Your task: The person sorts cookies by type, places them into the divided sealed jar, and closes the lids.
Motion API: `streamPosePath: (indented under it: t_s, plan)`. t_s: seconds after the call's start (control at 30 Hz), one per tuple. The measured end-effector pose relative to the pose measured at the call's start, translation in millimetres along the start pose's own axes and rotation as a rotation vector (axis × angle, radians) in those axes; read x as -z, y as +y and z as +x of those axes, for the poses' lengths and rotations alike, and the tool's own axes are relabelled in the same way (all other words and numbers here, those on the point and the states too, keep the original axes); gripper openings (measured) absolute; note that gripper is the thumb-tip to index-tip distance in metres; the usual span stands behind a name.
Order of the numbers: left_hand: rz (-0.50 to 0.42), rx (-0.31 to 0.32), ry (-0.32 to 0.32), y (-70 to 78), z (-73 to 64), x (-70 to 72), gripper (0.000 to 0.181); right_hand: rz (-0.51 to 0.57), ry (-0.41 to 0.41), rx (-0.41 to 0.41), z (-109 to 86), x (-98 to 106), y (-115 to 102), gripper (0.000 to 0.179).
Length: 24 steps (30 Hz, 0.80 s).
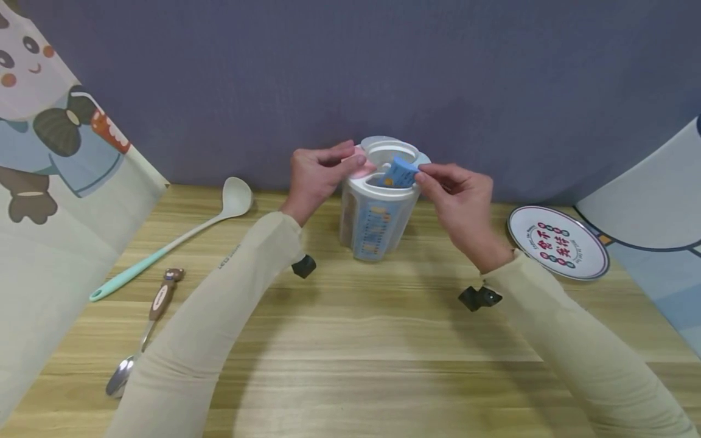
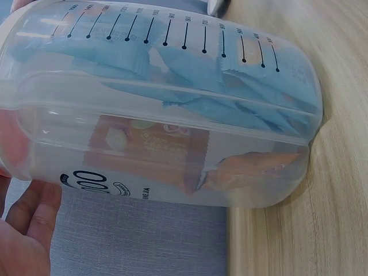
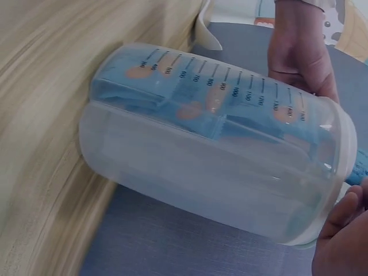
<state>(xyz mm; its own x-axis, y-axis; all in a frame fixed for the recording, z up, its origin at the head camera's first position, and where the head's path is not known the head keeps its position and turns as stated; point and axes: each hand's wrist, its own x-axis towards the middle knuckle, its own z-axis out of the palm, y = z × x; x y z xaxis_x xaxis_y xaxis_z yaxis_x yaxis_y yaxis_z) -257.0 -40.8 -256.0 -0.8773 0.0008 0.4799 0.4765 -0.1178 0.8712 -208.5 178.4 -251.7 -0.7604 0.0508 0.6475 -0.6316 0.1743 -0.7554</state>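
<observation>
A clear plastic storage canister (image 1: 378, 219) with divided compartments and a measuring scale stands upright on the table. My left hand (image 1: 323, 176) grips its top edge at the pink lid (image 1: 364, 165). Between thumb and fingers, my right hand (image 1: 462, 201) pinches a blue packet (image 1: 401, 173), which sits partly inside the front opening. In the left wrist view, several blue packets (image 2: 190, 75) fill one compartment, and orange-brown packets (image 2: 149, 149) lie in the neighbouring one. From the right wrist view, the compartment beside the blue packets (image 3: 167, 86) looks pale, with no packets visible.
A ladle (image 1: 237, 198) with a mint handle and a spoon (image 1: 159, 304) with a brown bear handle lie on the left of the wooden table (image 1: 350, 340). At right rests a white plate (image 1: 580, 249) with red lettering. A grey-blue panel (image 1: 350, 73) rises behind.
</observation>
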Motion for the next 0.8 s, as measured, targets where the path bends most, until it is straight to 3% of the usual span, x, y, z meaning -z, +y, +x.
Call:
streamPosePath:
  t_s: [0.13, 0.4, 0.63, 0.8]
  plan:
    - [-0.002, -0.005, 0.003, 0.2, 0.1, 0.3, 0.027, -0.029, -0.025, 0.025, -2.8, 0.4, 2.3, 0.016]
    - [0.001, -0.013, 0.004, 1.6, -0.5, 0.4, 0.027, 0.012, -0.024, 0.009, -5.0, -0.3, 3.2, 0.015]
    - [-0.006, -0.019, 0.005, 1.7, -0.4, 0.4, 0.026, -0.025, -0.028, 0.014, -6.5, -0.1, 3.8, 0.014]
    - [-0.003, -0.019, 0.003, 0.3, 0.0, 0.5, 0.026, -0.08, -0.074, 0.037, -5.4, -2.0, 2.0, 0.015]
